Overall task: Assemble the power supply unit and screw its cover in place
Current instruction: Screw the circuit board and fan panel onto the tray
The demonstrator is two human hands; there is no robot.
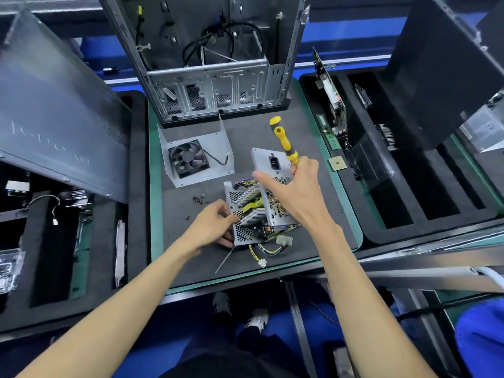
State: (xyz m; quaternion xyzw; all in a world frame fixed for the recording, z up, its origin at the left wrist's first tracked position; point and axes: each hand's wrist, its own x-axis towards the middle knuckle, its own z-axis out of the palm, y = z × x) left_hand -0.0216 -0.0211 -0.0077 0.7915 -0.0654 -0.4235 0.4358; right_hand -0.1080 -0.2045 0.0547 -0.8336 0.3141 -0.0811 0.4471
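**A:** Where do things stand on your feed?

**B:** I've got the power supply body (246, 214) at centre frame on the worktop (321, 126), internals exposed. My left hand (211, 227) grips its perforated left wall. My right hand (296, 192) is on the upper panel with the socket (268, 162), fingers spread over it, and the same hand pinches the yellow screwdriver (283, 139), whose handle sticks up towards the top of the frame.

**A:** What worries you?

**B:** Three things, as I judge it. The screwdriver shares a hand with the panel, so if I shift my grip either one could drop onto the circuit board. The coloured wires (266, 251) spill out at the lower edge of the body; closing the shell could pinch them. And the small screws (199, 199) lie loose just above my left hand, so a sweep of that wrist would scatter them.

**A:** Counts?

**B:** One supply body, one cover with fan (195, 158) lying well apart at centre left, one screwdriver, two finned heat sinks inside the body, and two white connectors on the loose wires. The screws make a little cluster plus a stray below it; they're too small for me to count. One thin metal rod (225, 260) lies below the body, and one open computer case (212, 77) stands at the top.
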